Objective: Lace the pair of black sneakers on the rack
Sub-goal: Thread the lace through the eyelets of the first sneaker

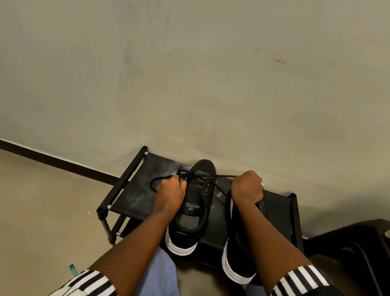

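Hands (pixel 171 189) (pixel 247 188) clamp lace (pixel 212 177) ends over left sneaker (pixel 194 208) on rack (pixel 133 189).
Uneven pulling risks one end slipping back through its eyelet.

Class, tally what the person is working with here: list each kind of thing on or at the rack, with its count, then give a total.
Black sneakers: 2, the left sneaker and the right sneaker
Black lace: 1, gripped by the left hand and the right hand
Shoe rack: 1
Total: 4

Head cam, fwd-down, close over rack (pixel 135 197), wall behind.
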